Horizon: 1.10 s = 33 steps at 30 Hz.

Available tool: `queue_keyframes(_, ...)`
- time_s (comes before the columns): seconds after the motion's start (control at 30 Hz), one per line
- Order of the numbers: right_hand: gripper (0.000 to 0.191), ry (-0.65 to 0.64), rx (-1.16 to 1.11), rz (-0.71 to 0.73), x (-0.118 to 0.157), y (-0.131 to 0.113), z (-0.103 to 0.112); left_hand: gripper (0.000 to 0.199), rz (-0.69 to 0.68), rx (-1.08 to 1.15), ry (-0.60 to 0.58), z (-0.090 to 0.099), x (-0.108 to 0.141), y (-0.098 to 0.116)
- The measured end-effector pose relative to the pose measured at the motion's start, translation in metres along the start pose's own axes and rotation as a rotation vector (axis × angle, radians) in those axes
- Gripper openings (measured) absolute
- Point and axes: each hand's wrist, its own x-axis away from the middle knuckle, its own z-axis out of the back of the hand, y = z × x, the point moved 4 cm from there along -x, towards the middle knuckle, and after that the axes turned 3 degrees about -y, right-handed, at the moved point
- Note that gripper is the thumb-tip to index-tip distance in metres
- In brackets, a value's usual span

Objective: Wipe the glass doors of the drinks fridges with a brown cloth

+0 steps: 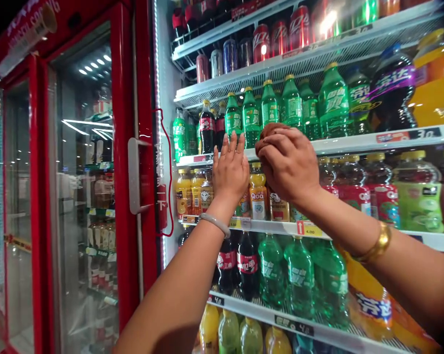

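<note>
My left hand (232, 166) lies flat with its fingers stretched upward, against or just in front of the glass of a drinks fridge; a grey bangle circles its wrist. To its right, my right hand (290, 160) is closed on a brown cloth (273, 129), bunched under the fingers at about the same height on the glass. A gold bracelet sits on that wrist. Behind the hands stand green soda bottles (269, 105) and, one shelf lower, orange juice bottles (258, 191). Part of the cloth is hidden by my fingers.
The fridge has a red frame with a grey door handle (134, 176) at left. Cola cans (262, 43) fill an upper shelf, and cola bottles (247, 265) stand lower down. Another red fridge with a glass door (82, 196) adjoins on the left. Large orange soda bottles (373, 300) sit lower right.
</note>
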Motion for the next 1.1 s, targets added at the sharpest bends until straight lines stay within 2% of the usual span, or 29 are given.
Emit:
queue_keyframes(0.1,0.024,-0.084,0.023,0.128,-0.004,-0.017,-0.013,0.057,-0.019,0.018,-0.007,-0.002,0.0,-0.003)
queue_keyframes(0.17,0.025,-0.124,0.031,0.178,-0.016,-0.012,-0.018,0.056,-0.015,0.036,0.0,-0.002,0.0,-0.004)
queue_keyframes(0.27,0.026,-0.112,0.027,0.089,-0.03,0.015,-0.012,0.055,0.004,0.057,0.019,0.0,-0.001,-0.002)
queue_keyframes(0.37,0.025,-0.05,0.06,-0.021,-0.018,0.028,0.0,0.056,0.012,0.051,0.014,0.001,-0.001,0.001)
queue_keyframes(0.43,0.022,-0.045,0.114,0.009,-0.005,0.019,0.001,0.056,0.017,0.04,0.001,0.001,-0.002,0.001)
queue_keyframes(0.5,0.02,-0.079,0.163,0.111,-0.002,0.003,-0.004,0.056,0.009,0.039,-0.015,0.0,-0.002,0.0)
queue_keyframes(0.6,0.025,-0.161,0.198,0.225,-0.021,-0.005,-0.015,0.055,0.007,0.061,-0.006,-0.001,-0.001,-0.001)
queue_keyframes(0.73,0.029,-0.198,0.246,0.112,-0.047,0.02,-0.011,0.057,0.031,0.071,0.009,0.001,-0.001,0.0)
queue_keyframes(0.8,0.027,-0.175,0.287,0.045,-0.039,0.026,-0.004,0.057,0.025,0.062,-0.001,0.002,-0.001,0.001)
queue_keyframes(0.87,0.023,-0.143,0.316,0.026,-0.022,0.019,0.0,0.057,0.025,0.052,-0.007,0.002,-0.001,0.001)
queue_keyframes(0.97,0.022,-0.123,0.271,0.182,-0.007,-0.004,-0.004,0.056,0.013,0.036,-0.021,0.0,-0.001,-0.001)
queue_keyframes(1.03,0.025,-0.16,0.228,0.322,-0.014,-0.012,-0.011,0.056,0.009,0.038,-0.019,-0.001,-0.002,-0.002)
queue_keyframes(1.1,0.027,-0.214,0.216,0.352,-0.031,-0.004,-0.015,0.056,0.022,0.048,-0.01,-0.001,-0.002,-0.002)
